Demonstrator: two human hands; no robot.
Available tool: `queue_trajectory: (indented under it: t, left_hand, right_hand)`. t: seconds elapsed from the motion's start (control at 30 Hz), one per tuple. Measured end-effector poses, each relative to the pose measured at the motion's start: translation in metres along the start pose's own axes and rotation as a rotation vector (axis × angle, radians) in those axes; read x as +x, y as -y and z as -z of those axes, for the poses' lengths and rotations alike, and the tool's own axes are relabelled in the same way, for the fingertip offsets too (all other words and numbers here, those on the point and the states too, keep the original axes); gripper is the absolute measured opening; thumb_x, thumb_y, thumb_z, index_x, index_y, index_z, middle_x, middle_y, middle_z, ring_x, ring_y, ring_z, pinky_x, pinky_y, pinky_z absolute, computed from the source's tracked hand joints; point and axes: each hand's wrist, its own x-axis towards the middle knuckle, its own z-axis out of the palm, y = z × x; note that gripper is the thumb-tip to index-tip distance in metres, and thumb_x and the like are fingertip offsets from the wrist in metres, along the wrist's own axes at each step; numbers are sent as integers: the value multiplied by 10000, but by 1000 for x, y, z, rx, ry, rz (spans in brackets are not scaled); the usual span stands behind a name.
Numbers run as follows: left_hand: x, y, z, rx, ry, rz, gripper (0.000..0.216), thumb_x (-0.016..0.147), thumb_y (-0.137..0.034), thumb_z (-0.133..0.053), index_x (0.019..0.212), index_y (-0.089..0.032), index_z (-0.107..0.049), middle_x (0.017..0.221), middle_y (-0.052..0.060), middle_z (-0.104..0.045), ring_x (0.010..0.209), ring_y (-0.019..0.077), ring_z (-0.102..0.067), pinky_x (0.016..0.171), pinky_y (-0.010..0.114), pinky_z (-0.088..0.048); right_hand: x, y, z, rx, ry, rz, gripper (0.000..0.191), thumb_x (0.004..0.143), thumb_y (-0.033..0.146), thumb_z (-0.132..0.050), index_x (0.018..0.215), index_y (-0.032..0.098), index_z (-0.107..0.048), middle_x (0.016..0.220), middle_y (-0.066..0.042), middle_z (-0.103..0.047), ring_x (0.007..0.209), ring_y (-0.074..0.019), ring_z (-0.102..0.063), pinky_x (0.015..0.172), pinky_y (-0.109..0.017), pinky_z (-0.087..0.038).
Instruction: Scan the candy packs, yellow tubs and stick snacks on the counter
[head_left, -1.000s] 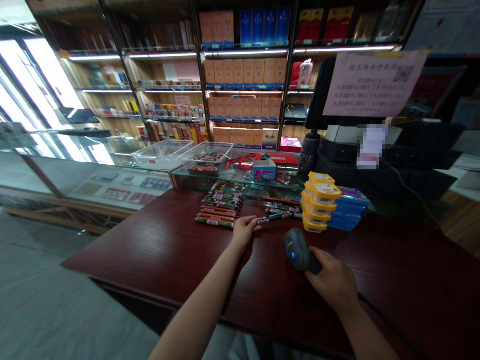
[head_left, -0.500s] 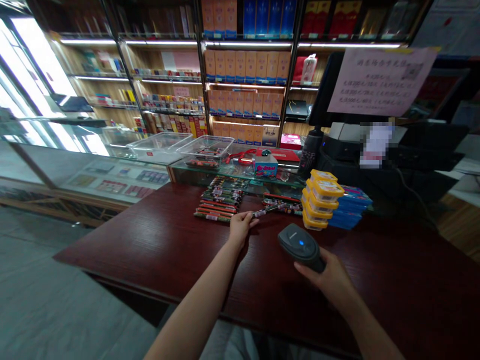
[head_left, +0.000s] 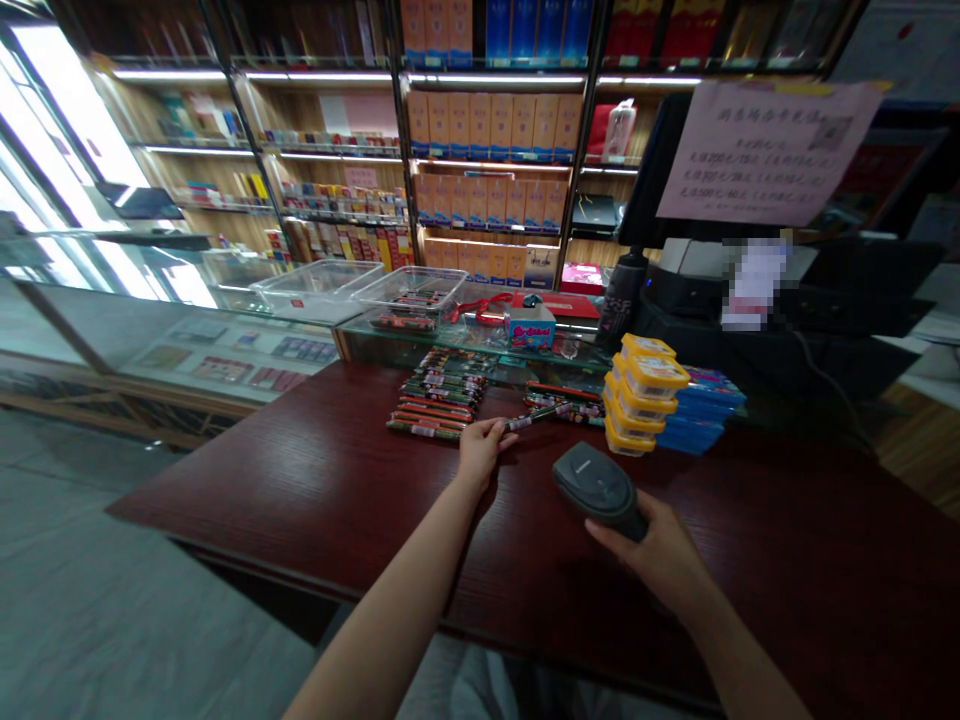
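My left hand (head_left: 480,446) pinches one end of a thin, colourfully wrapped stick (head_left: 536,417) and holds it just above the dark red counter (head_left: 315,490). The stick points right, toward a small pile of similar sticks (head_left: 564,400). A larger pile of the same sticks (head_left: 439,400) lies just left of my hand. My right hand (head_left: 660,560) grips a dark handheld barcode scanner (head_left: 596,485), its head aimed toward the stick.
A stack of yellow-lidded tubs (head_left: 643,405) and blue packs (head_left: 701,410) stands right of the sticks. Clear plastic trays (head_left: 409,295) sit on a glass display case behind. A black till with a paper notice (head_left: 761,150) fills the right. Stocked shelves (head_left: 487,180) line the back.
My left hand has picked the stick up off the counter and tilted its far end upward. The scanner has risen slightly and its blue light no longer shows.
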Motion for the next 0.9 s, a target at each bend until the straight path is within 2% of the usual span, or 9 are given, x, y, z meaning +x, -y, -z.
queue_trajectory:
  t: [0.07, 0.2, 0.3, 0.4, 0.5, 0.57, 0.7, 0.9]
  left_hand:
    - [1, 1, 0, 6, -1, -14, 264, 664, -290, -763, 787, -72, -679, 775, 54, -659, 692, 133, -656, 737, 326, -601]
    - [1, 3, 1, 14, 12, -62, 265, 658, -293, -768, 772, -80, -661, 767, 52, -650, 665, 118, -653, 704, 293, -594]
    - [-1, 5, 0, 25, 7, -77, 293, 645, -308, -777, 788, -95, -634, 740, 34, -636, 621, 109, -645, 665, 287, -589]
    - [-4, 3, -3, 35, 7, -101, 338, 626, -333, -786, 808, -106, -614, 713, 17, -622, 601, 104, -633, 653, 294, -587]
    - [0, -7, -6, 25, -2, -171, 366, 626, -370, -772, 819, -107, -607, 712, 3, -607, 611, 96, -613, 659, 296, -589]
    - [8, -20, -3, 6, -51, -228, 350, 653, -379, -740, 822, -110, -596, 697, -13, -583, 595, 83, -592, 631, 278, -588]
    - [33, -55, 23, 53, -253, -254, 213, 751, -319, -633, 766, -122, -551, 572, -54, -503, 481, 61, -533, 540, 236, -563]
    - [62, -97, 80, 295, -519, -156, 206, 809, -211, -502, 626, -121, -533, 472, -31, -454, 440, 109, -564, 584, 290, -578]
  right_hand:
    - [3, -2, 2, -89, -25, 47, 356, 661, 421, -655, 932, 191, -673, 900, -70, -733, 819, -238, -678, 707, -329, -522]
    - [9, -19, 8, -328, -114, 187, 314, 721, 366, -592, 983, 203, -644, 884, -68, -731, 778, -245, -684, 658, -333, -512]
    - [12, -36, 10, -463, -217, 443, 339, 737, 291, -562, 1044, 158, -619, 945, -102, -721, 825, -246, -686, 696, -332, -521]
    - [12, -49, 11, -566, -276, 660, 308, 723, 234, -553, 1012, 146, -612, 916, -112, -720, 780, -231, -692, 646, -300, -531]
    - [10, -52, 11, -609, -299, 718, 313, 726, 222, -544, 1023, 138, -599, 924, -119, -716, 782, -231, -693, 645, -300, -537]
    - [9, -52, 11, -619, -322, 719, 312, 742, 239, -536, 1029, 133, -595, 919, -122, -716, 782, -234, -692, 650, -308, -539]
    - [9, -54, 12, -656, -327, 702, 311, 741, 257, -542, 1031, 154, -590, 904, -103, -718, 752, -230, -693, 618, -301, -535]
    - [11, -58, 12, -702, -277, 684, 313, 737, 275, -563, 1034, 185, -602, 930, -87, -721, 775, -229, -695, 622, -289, -532]
